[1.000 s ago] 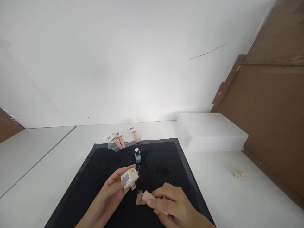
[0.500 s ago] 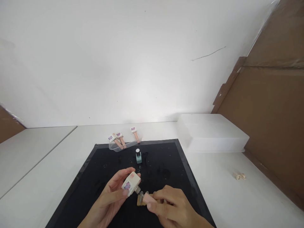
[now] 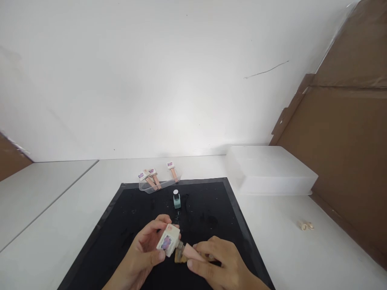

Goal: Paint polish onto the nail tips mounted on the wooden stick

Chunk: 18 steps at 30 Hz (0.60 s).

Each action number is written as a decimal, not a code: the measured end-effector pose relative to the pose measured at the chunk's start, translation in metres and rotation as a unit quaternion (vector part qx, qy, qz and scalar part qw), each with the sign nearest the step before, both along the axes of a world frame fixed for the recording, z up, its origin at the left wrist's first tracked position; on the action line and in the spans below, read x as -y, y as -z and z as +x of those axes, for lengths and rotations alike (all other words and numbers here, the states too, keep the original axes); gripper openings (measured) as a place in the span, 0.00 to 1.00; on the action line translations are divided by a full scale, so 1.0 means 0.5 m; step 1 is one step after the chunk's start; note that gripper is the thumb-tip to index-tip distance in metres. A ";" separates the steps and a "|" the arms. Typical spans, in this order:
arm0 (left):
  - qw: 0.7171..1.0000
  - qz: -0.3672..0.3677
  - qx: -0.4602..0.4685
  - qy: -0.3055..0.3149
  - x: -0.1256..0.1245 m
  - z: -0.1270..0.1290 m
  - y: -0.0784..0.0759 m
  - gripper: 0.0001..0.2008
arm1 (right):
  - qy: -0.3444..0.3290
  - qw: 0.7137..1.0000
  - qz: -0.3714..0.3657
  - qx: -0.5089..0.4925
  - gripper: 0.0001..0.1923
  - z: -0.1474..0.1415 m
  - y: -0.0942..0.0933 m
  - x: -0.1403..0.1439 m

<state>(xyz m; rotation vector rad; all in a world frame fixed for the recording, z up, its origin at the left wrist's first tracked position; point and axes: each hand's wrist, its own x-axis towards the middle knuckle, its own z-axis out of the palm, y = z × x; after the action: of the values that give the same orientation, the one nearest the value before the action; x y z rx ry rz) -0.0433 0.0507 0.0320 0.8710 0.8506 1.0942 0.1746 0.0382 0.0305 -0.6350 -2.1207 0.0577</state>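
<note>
Low in the view, my left hand (image 3: 148,249) grips a small white nail polish bottle (image 3: 168,240) with a purple flower label, its thumb on one edge. The bottle's neck points right. My right hand (image 3: 219,262) pinches a long pink cap (image 3: 193,253) between thumb and fingers, its end close to the neck; I cannot tell whether they touch. Beneath lies a small brown block (image 3: 181,257) with clear pieces on it, partly hidden by my right hand. Farther back, a green nail polish bottle (image 3: 177,200) with a white-topped dark cap stands upright.
Everything near my hands is over a black mat (image 3: 133,209). At its back edge, a clear tray (image 3: 165,184) holds 3 pink-capped bottles. A translucent white box (image 3: 272,169) stands back right. Small cream rings (image 3: 305,226) lie at the right, near a brown cardboard wall (image 3: 341,161).
The white bottle has shifted slightly down and right and turned, so its label faces me more. The pink cap shows more of its length and lies more nearly in line with the neck.
</note>
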 end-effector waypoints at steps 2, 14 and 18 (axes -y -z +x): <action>1.000 0.017 -0.009 0.006 0.000 0.005 -0.003 0.15 | 0.001 1.000 0.016 0.006 0.11 -0.001 0.009 -0.001; 0.995 0.079 -0.036 0.040 -0.003 0.008 0.005 0.15 | -0.004 0.999 0.010 0.030 0.09 -0.002 0.029 -0.003; 0.997 0.070 -0.030 0.028 -0.002 0.011 0.002 0.15 | -0.052 0.997 -0.065 0.004 0.11 -0.003 0.028 -0.008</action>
<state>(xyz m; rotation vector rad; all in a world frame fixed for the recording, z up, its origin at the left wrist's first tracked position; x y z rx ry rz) -0.0380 0.0518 0.0311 1.0430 0.8004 1.0940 0.1733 0.0424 0.0164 -0.6005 -2.1685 0.2529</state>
